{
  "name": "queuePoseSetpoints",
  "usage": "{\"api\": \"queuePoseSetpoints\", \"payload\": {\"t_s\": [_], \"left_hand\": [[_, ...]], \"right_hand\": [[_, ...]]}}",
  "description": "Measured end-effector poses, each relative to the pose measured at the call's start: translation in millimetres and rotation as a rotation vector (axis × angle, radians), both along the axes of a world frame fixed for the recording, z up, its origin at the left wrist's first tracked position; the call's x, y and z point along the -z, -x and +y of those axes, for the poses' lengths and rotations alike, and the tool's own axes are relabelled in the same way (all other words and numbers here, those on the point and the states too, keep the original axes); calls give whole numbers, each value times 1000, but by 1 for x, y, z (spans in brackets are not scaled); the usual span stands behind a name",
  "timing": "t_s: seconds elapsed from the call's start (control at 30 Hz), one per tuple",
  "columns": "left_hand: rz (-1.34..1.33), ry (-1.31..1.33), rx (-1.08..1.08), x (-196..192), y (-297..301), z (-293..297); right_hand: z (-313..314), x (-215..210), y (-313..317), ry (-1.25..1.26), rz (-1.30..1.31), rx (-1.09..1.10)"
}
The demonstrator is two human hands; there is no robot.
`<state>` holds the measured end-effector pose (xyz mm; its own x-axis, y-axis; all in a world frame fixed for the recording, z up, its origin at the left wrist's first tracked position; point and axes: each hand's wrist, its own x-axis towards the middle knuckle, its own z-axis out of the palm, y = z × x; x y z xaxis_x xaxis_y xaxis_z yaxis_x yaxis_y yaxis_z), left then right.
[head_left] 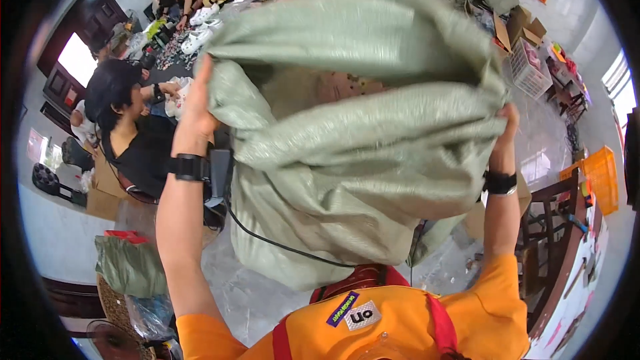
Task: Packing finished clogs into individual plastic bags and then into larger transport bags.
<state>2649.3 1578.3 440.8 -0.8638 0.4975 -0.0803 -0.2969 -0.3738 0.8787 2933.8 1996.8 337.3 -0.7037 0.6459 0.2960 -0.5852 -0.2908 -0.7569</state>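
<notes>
A large grey-green woven sack (360, 130) hangs in front of my chest, its wide mouth tilted so that I can see in. Its rim is folded over in thick rolls. My left hand (199, 103) holds the rim at the left, partly hidden by the folds. At the opposite side my right hand (509, 127) has its fingers wrapped round the rim. Something pale and pinkish with small spots (350, 85) shows through the mouth; I cannot make out what it is. A black cable (280, 247) runs across the sack's lower front.
A seated person in black (137, 133) works close at my left. Beyond is a table with small parts and white shoes (200, 30), with several people around it. At right stand a white basket (530, 70), an orange crate (600, 180) and a wooden table (567, 260).
</notes>
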Motion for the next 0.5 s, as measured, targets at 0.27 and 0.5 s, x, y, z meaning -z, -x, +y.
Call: {"api": "queuePoseSetpoints", "payload": {"t_s": [0.27,0.5], "left_hand": [[-70,352,-11,92,26,18],[289,-1,174,-24,-3,49]], "right_hand": [[-23,46,-47,205,-425,-186],[9,10,-28,32,-90,20]]}}
